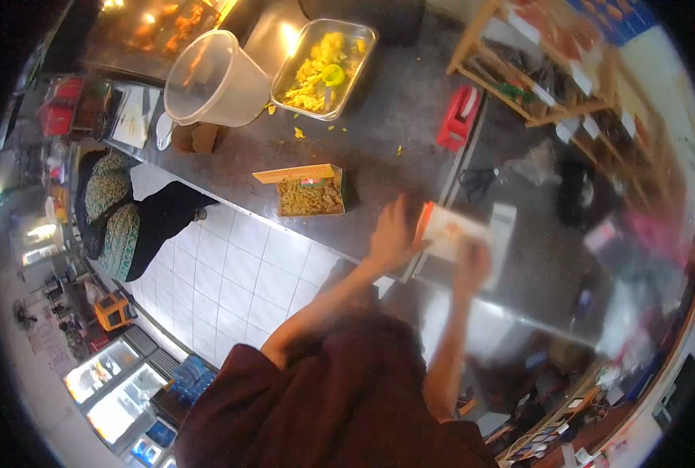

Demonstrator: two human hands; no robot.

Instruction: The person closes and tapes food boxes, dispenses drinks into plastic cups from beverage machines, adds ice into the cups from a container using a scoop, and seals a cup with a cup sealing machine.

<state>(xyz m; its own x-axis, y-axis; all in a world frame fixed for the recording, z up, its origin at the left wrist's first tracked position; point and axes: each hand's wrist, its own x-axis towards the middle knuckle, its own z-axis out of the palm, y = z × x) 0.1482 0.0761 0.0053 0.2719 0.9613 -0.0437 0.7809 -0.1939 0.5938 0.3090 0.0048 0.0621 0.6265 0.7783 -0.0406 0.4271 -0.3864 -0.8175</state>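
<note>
My right hand (472, 265), smeared by motion, grips the lower right side of a flat white carton with an orange edge (447, 232). At its left edge is my left hand (392, 238), fingers stretched out and the thumb right beside the orange border. The carton overlaps a white slab-like object (502, 234) lying on the counter. To the left of my left hand stands an opened food box (310, 196), filled with brownish-yellow grainy food, its lid flap folded back.
Farther back are a metal tray (338, 115) of yellow food pieces with a lime-green scoop (332, 76), and a translucent bucket (238, 90). A red dispenser (458, 117) lies near a wooden rack (534, 117). Another person (113, 203) stands at the left. Crumbs dot the counter (371, 164).
</note>
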